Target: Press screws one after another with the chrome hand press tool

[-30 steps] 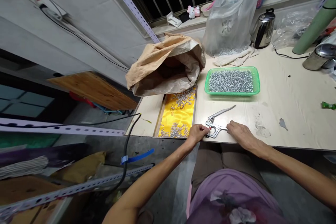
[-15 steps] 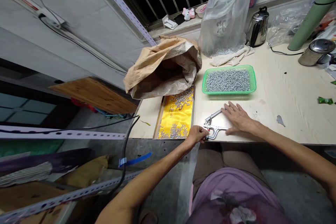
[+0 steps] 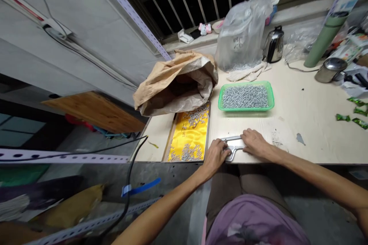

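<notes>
A silver two-handled metal tool [image 3: 232,138] lies at the table's front edge, its handles pointing right. Over its left, hinged end, my left hand [image 3: 215,156] is closed, hiding most of the joint. My right hand [image 3: 254,144] has its fingers curled round the far ends of both handles, which run nearly parallel. Left of the tool, yellow satin cloth [image 3: 184,132] lines a shallow tray with small silver metal pins [image 3: 189,152] scattered in two heaps. Behind my hands stands a green plastic basket [image 3: 271,99] full of similar small pins [image 3: 244,96].
An open brown paper sack [image 3: 161,84] overhangs the yellow cloth. At the back are a clear plastic bag [image 3: 237,42], a whitish cloth [image 3: 248,72], a steel kettle [image 3: 274,46], a green flask [image 3: 324,40] and a metal cup [image 3: 330,71]. Green wrapped sweets [image 3: 343,117] lie at right.
My right hand has gone from spread fingers to a closed grip, and the tool's handles have come closer together. My left hand has shifted further over the hinged end. The view has tilted slightly.
</notes>
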### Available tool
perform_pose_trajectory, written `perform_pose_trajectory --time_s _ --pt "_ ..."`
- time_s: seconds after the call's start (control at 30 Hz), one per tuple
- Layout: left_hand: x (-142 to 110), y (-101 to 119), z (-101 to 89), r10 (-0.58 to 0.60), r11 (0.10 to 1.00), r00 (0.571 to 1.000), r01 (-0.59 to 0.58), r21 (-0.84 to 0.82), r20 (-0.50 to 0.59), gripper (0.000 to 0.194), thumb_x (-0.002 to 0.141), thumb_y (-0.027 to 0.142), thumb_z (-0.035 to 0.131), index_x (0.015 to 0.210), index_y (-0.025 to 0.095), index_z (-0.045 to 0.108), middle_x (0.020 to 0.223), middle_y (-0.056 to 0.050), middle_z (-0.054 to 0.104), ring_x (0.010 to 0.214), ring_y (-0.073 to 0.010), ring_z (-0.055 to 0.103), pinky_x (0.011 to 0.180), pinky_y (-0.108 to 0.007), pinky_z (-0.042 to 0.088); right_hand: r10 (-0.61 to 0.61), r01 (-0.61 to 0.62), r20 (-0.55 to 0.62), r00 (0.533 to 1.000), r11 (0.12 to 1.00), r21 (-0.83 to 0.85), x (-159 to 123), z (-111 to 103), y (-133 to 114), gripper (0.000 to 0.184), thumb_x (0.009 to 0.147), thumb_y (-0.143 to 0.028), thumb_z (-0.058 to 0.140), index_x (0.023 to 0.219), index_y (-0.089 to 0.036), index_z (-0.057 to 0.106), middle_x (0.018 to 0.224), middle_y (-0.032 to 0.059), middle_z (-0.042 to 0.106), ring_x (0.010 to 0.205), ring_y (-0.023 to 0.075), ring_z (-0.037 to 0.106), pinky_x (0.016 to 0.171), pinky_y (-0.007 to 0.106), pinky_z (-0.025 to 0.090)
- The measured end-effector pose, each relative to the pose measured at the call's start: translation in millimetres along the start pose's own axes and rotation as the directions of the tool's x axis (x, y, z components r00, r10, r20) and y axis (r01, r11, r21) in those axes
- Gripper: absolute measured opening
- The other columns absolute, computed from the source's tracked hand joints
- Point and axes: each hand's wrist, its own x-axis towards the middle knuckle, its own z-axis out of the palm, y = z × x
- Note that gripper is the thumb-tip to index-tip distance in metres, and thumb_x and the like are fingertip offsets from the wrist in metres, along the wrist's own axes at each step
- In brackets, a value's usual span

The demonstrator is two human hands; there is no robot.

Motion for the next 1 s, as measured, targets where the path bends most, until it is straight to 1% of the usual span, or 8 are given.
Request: perform_pose_trajectory --time_s 0.07,0.13,0.33,0.43,0.53,0.7,0.87,1.0 --pt "9.8 4.0 8.6 0.166 0.985 0.986 -0.167 0.045 0.029 0.032 0.078 0.025 0.066 0.11 0.02 0.06 0.121 -0.011 0.059 0.111 -0.0251 0.054 0.094 -0.042 0.046 0.004 -0.004 0.0 1.0 1.0 -0.003 -1.5 2.8 -1.3 0.025 0.078 -0.024 0.069 0.099 -0.011 0.062 0.102 0.0127 0.062 0.098 0.0245 0.054 0.081 0.033 0.041" --pt "22.6 8.1 15.6 0.257 0.96 0.963 -0.264 0.09 0.081 0.049 0.075 0.023 0.07 0.121 0.02 0.053 0.13 -0.012 0.054 0.118 -0.0268 0.05 0.099 -0.044 0.044 0.013 -0.013 -0.017 1.0 1.0 -0.006 -3.0 5.7 -0.6 0.032 0.077 -0.025 0.07 0.103 -0.01 0.061 0.103 0.0125 0.062 0.098 0.0248 0.054 0.083 0.034 0.042" --pt "47.5 19.7 15.3 0.298 0.903 0.917 -0.361 0.232 0.266 0.068 0.073 0.033 0.073 0.131 0.015 0.042 0.121 -0.014 0.056 0.107 -0.0283 0.053 0.09 -0.041 0.048 0.098 -0.1 -0.082 0.992 0.995 -0.025 -9.8 11.1 0.4 0.057 0.067 -0.032 0.078 0.114 -0.009 0.057 0.108 0.0151 0.06 0.098 0.028 0.054 0.083 0.038 0.046" --pt "50.6 26.0 10.1 0.28 0.883 0.907 -0.372 0.287 0.314 0.062 0.076 0.037 0.071 0.127 0.014 0.046 0.115 -0.014 0.058 0.106 -0.0293 0.052 0.085 -0.041 0.048 0.158 -0.162 -0.058 0.986 0.985 -0.054 -9.9 9.2 -3.8 0.055 0.068 -0.034 0.077 0.114 -0.009 0.058 0.106 0.0152 0.061 0.098 0.0283 0.054 0.082 0.038 0.045" --pt "51.4 29.7 7.2 0.269 0.889 0.904 -0.365 0.276 0.331 0.042 0.08 0.038 0.067 0.114 0.017 0.054 0.107 -0.01 0.059 0.102 -0.0265 0.053 0.082 -0.037 0.048 0.184 -0.187 -0.049 0.982 0.981 -0.055 -8.4 7.6 -5.3 0.043 0.071 -0.033 0.076 0.106 -0.012 0.062 0.103 0.0138 0.062 0.098 0.0273 0.055 0.081 0.036 0.043" --pt "50.2 31.7 8.6 0.228 0.913 0.907 -0.325 0.245 0.353 0.013 0.088 0.031 0.058 0.093 0.019 0.06 0.094 -0.007 0.061 0.098 -0.024 0.053 0.077 -0.033 0.046 0.074 -0.074 0.024 0.997 0.997 -0.004 -8.3 11.5 -1.0 0.011 0.087 -0.022 0.058 0.093 -0.015 0.064 0.093 0.0093 0.064 0.091 0.021 0.056 0.077 0.031 0.039" --pt "48.0 28.2 10.5 0.227 0.928 0.92 -0.304 0.217 0.318 0.018 0.087 0.035 0.059 0.096 0.02 0.061 0.094 -0.006 0.062 0.096 -0.0231 0.054 0.079 -0.033 0.048 0.044 -0.043 -0.008 0.999 0.999 0.014 -14.8 7.6 5.1 0.014 0.09 -0.024 0.054 0.093 -0.014 0.064 0.094 0.0096 0.062 0.09 0.0199 0.055 0.077 0.03 0.039" --pt "32.6 17.4 22.9 0.29 0.926 0.943 -0.32 0.198 0.165 0.036 0.088 0.032 0.058 0.121 0.02 0.052 0.122 -0.012 0.058 0.114 -0.0251 0.052 0.097 -0.042 0.045 -0.027 0.032 -0.061 0.998 0.996 0.082 -16.4 2.5 21.2 0.029 0.087 -0.034 0.059 0.107 -0.014 0.061 0.103 0.0115 0.06 0.093 0.0217 0.053 0.08 0.031 0.04"
